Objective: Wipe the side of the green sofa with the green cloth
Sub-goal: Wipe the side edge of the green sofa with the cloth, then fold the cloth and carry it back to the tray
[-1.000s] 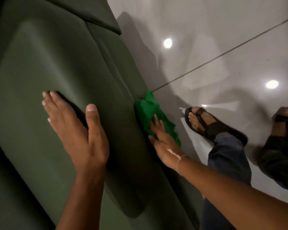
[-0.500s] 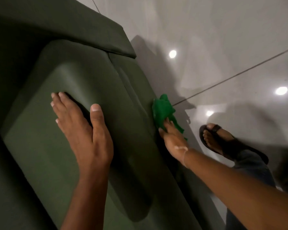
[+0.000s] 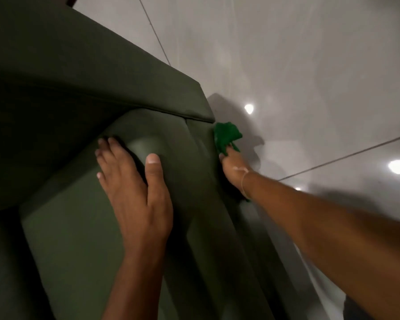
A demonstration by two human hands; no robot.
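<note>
The dark green sofa [image 3: 79, 112] fills the left half of the view. My left hand [image 3: 134, 195] lies flat on the top of its armrest, fingers spread, holding nothing. My right hand [image 3: 234, 168] reaches over the armrest and presses a bright green cloth [image 3: 226, 135] against the sofa's outer side, close to the back corner. Most of the sofa's side panel is hidden from this angle, and my fingers are partly buried in the cloth.
A glossy grey tiled floor [image 3: 310, 65] stretches to the right of the sofa, with dark grout lines and bright light reflections [image 3: 397, 166]. My shadow falls on the floor beside the cloth.
My right hand has slid the cloth along the sofa's side toward the back corner. The view has shifted forward, so my feet in sandals are out of frame. My left hand stays on the armrest.
</note>
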